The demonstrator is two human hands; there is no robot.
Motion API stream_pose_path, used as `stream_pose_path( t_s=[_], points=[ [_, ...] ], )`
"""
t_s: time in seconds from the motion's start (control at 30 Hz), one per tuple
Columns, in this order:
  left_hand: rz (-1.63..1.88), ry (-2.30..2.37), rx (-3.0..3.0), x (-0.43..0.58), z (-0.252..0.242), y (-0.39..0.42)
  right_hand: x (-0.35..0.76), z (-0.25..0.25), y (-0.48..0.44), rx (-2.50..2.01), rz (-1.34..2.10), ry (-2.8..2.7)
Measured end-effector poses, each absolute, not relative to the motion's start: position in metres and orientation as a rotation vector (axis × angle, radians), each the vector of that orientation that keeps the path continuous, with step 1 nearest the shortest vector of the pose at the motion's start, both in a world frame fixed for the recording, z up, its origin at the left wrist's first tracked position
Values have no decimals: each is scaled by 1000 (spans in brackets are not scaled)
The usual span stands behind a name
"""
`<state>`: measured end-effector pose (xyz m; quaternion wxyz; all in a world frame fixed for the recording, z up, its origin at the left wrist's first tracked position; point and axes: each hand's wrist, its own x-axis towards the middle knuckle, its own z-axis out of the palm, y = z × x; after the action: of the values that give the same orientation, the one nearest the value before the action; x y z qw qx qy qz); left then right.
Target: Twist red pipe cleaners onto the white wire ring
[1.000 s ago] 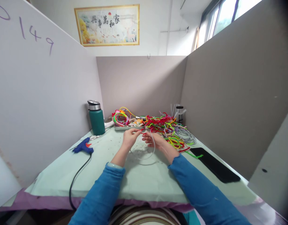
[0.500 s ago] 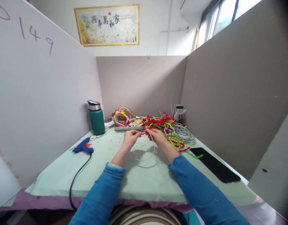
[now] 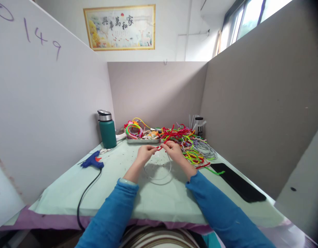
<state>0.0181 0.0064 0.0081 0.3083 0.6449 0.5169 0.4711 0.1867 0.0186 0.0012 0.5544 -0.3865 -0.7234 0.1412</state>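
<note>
My left hand (image 3: 145, 154) and my right hand (image 3: 174, 151) meet above the middle of the table, fingers pinched together. Between them runs a short red pipe cleaner (image 3: 159, 147), held at both ends against the top of a thin white hoop (image 3: 159, 172). The hoop hangs down from my fingers toward the pale green table cover (image 3: 159, 199). Right behind my right hand lies a heap of coloured pipe cleaners (image 3: 187, 139).
A green flask (image 3: 107, 129) stands at the back left. A blue glue gun (image 3: 91, 161) with a black cord lies on the left. A metal tray (image 3: 143, 139) of craft bits sits at the back. A black phone (image 3: 238, 186) lies on the right. Partition walls enclose three sides.
My right hand has risen and closed in on my left hand, taking hold of the red pipe cleaner at the hoop's top. The hoop now hangs a little higher.
</note>
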Motion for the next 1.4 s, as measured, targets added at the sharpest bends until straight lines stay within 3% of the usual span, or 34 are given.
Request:
stream_pose_path(
  t_s=[0.33,0.6,1.03,1.4],
  points=[
    [1175,1256,1466,17,5,12,187,-6,22,-935,111,-1828],
    [1205,1443,1738,16,7,12,185,-5,16,-801,3,-1939],
    [1035,1409,2335,22,2,10,183,-3,16,-757,303,-1897],
    [1049,1275,2292,26,-3,7,186,2,15,-946,604,-1755]
  ],
)
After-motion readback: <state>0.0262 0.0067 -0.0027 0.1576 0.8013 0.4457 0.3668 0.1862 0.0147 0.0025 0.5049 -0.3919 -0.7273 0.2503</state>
